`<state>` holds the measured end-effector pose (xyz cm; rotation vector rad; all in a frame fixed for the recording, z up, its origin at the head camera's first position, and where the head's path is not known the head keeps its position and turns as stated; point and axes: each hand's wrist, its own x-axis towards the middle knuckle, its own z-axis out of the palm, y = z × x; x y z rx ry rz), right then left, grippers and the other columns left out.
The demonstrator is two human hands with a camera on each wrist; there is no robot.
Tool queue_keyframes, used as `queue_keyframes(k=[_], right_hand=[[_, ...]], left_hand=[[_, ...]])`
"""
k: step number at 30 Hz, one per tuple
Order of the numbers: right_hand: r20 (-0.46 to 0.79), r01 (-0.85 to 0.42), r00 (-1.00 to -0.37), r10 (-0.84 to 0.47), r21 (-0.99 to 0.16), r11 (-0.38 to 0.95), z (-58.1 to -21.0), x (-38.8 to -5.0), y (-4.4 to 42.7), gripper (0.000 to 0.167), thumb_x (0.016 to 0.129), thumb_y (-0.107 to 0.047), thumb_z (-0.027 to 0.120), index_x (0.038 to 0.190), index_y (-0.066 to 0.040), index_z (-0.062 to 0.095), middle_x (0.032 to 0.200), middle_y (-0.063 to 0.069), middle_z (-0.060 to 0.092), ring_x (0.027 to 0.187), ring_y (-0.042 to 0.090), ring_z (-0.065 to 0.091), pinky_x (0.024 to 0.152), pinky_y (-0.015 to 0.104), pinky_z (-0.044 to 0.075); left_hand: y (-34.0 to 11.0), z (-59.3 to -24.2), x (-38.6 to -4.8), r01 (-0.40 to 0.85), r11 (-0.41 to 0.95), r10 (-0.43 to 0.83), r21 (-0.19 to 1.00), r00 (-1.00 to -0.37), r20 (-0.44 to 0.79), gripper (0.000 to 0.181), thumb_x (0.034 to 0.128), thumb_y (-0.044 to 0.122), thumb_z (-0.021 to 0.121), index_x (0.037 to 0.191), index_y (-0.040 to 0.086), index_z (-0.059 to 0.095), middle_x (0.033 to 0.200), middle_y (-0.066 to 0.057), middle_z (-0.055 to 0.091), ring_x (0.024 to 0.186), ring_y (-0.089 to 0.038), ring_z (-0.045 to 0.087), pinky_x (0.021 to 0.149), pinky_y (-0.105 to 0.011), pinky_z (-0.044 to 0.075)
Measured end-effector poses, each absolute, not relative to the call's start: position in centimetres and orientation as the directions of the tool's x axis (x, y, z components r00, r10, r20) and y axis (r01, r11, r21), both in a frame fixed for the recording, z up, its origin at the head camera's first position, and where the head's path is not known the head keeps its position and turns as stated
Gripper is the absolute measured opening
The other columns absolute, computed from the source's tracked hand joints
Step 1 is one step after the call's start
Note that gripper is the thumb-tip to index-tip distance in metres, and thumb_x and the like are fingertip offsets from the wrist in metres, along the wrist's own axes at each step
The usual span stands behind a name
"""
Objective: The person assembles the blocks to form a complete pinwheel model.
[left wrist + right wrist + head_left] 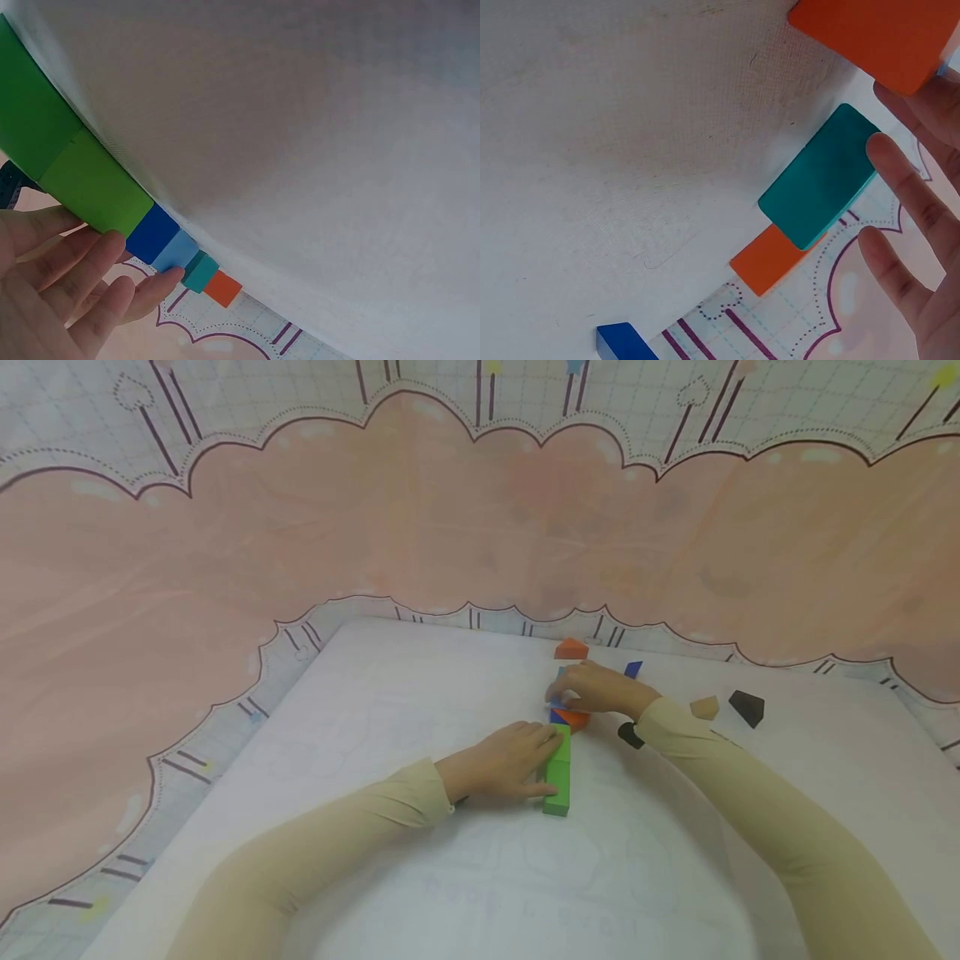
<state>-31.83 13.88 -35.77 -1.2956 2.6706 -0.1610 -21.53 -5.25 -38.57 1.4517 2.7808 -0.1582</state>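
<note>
Two green blocks (557, 785) lie end to end in a row on the white tabletop. My left hand (510, 760) rests against their left side, fingers spread and fairly straight, thumb near the closer block. Just beyond, my right hand (600, 687) arches over the row and pinches a light blue block (176, 250), its grip partly hidden. Between green and light blue sits a dark blue block (153, 234). An orange block (577, 718) touches the row's right side. Past the light blue one come a teal block (821, 176) and an orange triangular block (572, 650).
A blue block (633, 670) lies to the right of the row. Farther right are a tan block (705, 707) and a black polygonal block (747, 707). A black band (631, 735) shows at my right wrist. Patterned cloth (465, 527) hangs behind the table's far edge.
</note>
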Motion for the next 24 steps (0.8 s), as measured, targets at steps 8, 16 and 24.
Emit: queue_keyframes(k=[8,16,24], right_hand=[[-0.095,-0.769,-0.609,-0.787,-0.169,0.616,-36.03,-31.96,13.94,0.025,0.085,-0.008,0.067,0.109,-0.012,0.07,0.111,0.004,0.07,0.108,0.023,0.062,0.097,0.04,0.049],[-0.093,-0.756,-0.627,-0.774,-0.168,0.632,-35.95,-31.82,14.04,0.026,0.084,-0.006,0.067,0.11,-0.012,0.07,0.111,0.004,0.07,0.107,0.023,0.062,0.098,0.041,0.048],[-0.106,-0.711,-0.666,-0.739,-0.209,0.671,-35.52,-31.68,14.61,0.031,0.086,-0.012,0.067,0.117,-0.014,0.067,0.115,0.003,0.069,0.11,0.023,0.06,0.099,0.043,0.047]], left_hand=[[-5.22,-38.38,-21.48,0.818,0.569,0.817,-0.078,-0.574,-0.054,0.078,0.0914,0.059,0.044,0.144,0.002,0.032,0.144,-0.011,0.04,0.133,-0.022,0.04,0.112,-0.033,0.033],[-5.19,-38.37,-21.48,0.821,0.564,0.82,-0.087,-0.569,-0.055,0.079,0.0913,0.059,0.044,0.144,0.001,0.032,0.143,-0.011,0.041,0.132,-0.021,0.041,0.111,-0.033,0.033],[-5.17,-38.42,-21.52,0.821,0.564,0.819,-0.091,-0.57,-0.063,0.079,0.0918,0.059,0.042,0.145,0.001,0.031,0.145,-0.012,0.039,0.135,-0.023,0.039,0.112,-0.034,0.033]])
